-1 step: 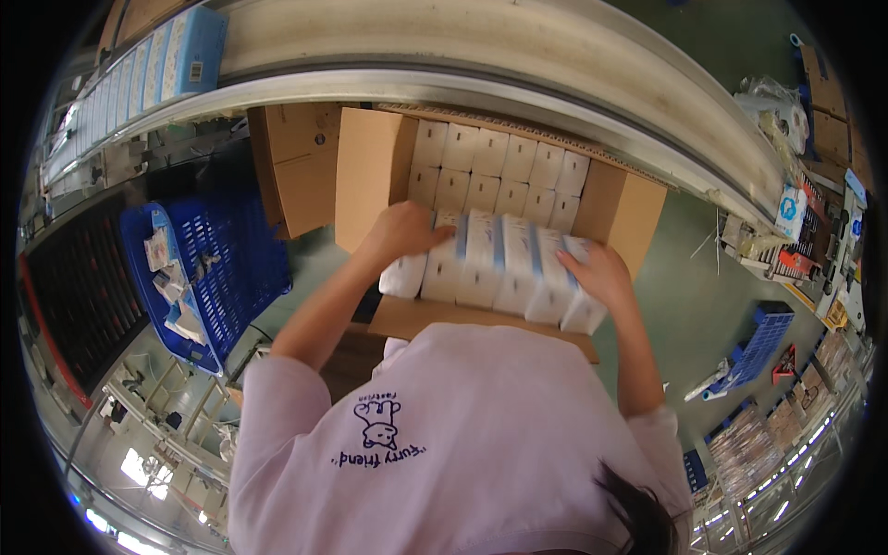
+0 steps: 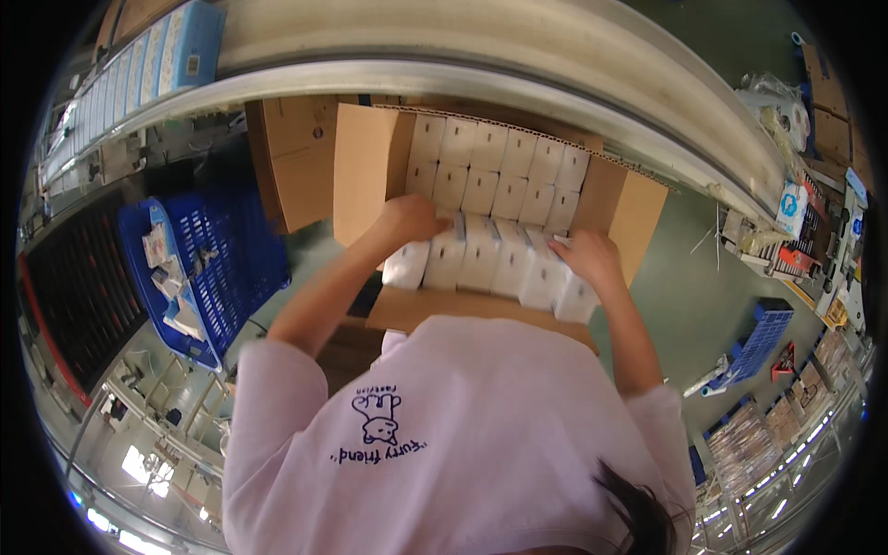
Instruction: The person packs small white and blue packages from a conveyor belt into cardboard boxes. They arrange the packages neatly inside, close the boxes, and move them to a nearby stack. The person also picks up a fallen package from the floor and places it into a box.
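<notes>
An open cardboard carton (image 2: 370,171) stands in front of me with its flaps spread. Rows of white, block-shaped tissue packs (image 2: 499,196) fill its far part. Across the near part sits another row of white packs (image 2: 481,262), with bluish bands along their upper sides. My left hand (image 2: 412,222) is bent round the left end of this row, its thumb pointing inward. At the opposite end, my right hand (image 2: 589,257) presses with thumb and fingers. Between them the hands hold the row; some fingertips are hidden behind the packs.
A pale conveyor with a metal rail (image 2: 444,79) curves past beyond the carton, with blue-and-white packs (image 2: 185,51) lined up at its left. A blue crate (image 2: 208,268) holding loose packs stands to the left. A blue pallet (image 2: 763,335) lies on the floor at right.
The row of packs has gone down deeper into the near part of the carton, and its blue-banded sides show less. Both hands have moved with it, still at its two ends.
</notes>
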A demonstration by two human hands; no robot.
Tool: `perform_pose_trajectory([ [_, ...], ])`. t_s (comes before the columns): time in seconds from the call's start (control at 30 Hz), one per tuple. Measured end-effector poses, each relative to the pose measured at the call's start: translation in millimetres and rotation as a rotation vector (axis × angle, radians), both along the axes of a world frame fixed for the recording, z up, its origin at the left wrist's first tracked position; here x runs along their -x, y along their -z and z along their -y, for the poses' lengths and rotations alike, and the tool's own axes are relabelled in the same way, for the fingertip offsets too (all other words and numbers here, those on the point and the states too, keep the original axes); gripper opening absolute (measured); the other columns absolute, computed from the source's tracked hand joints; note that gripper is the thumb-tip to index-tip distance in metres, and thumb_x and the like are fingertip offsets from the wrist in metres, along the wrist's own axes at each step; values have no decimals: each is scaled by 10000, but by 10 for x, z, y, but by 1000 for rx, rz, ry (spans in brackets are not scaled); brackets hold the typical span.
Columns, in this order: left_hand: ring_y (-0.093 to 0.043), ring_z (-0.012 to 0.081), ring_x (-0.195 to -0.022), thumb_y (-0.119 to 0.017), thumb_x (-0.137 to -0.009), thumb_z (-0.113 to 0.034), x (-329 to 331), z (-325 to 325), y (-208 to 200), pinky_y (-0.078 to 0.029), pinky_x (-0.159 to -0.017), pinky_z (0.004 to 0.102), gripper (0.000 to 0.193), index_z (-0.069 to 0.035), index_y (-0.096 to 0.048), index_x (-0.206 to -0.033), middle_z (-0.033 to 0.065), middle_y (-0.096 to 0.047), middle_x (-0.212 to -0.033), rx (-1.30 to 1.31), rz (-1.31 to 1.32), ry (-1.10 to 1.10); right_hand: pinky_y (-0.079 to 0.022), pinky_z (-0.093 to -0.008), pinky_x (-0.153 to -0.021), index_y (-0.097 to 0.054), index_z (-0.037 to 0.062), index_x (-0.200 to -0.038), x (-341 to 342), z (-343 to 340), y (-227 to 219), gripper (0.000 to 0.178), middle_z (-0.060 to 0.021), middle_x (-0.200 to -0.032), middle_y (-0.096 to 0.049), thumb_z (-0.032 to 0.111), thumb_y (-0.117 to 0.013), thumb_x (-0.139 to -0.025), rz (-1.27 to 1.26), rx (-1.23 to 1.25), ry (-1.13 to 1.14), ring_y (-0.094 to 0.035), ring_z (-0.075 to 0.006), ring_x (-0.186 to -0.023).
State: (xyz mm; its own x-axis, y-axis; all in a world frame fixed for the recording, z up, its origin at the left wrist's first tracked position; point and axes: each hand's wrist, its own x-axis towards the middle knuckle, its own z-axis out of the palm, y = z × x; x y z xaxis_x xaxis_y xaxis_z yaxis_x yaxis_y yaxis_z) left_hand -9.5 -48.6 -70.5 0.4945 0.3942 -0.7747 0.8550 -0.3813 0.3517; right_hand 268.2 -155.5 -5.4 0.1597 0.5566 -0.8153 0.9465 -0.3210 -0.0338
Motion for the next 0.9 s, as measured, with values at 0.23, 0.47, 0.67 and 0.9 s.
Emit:
perform_pose_trajectory([
  [0.23,-609,316,-760,-460,-807,-595,-18,46,-38,-484,-631,424,578,-49,-647,-777,138,-626,-785,-146,285,-21,-470,-437,-559,-637,31,-882,15,44,169,476,-177,-666,-603,489,-536,-800,-89,-366,-142,-601,-335,-655],
  [0.47,-573,309,-866,-605,-767,-478,186,235,-272,-484,-691,411,458,-53,-611,-935,139,-595,-891,-317,671,-242,-468,-417,-694,-442,69,-1260,-99,412,367,688,-150,-945,-606,534,-543,-763,-310,-654,-308,-587,-333,-818],
  [0.67,-589,314,-743,-654,-748,-124,1556,-1739,-1307,-473,-671,371,128,-59,-623,-854,118,-616,-801,-1129,703,-810,-468,-378,-709,-590,-30,-978,-15,-1033,-708,498,-152,-888,-612,410,-365,-920,-673,-1364,-371,-588,-321,-790],
  [0.9,-486,321,-1110,-562,-785,-507,3109,-3201,-1301,-399,-931,378,642,30,-534,-1136,216,-505,-1195,-1441,-260,-900,-461,-324,-596,-588,-12,-901,-296,-2186,-377,221,-126,-753,-597,149,-438,-920,-424,-1269,125,-590,-218,-639],
])
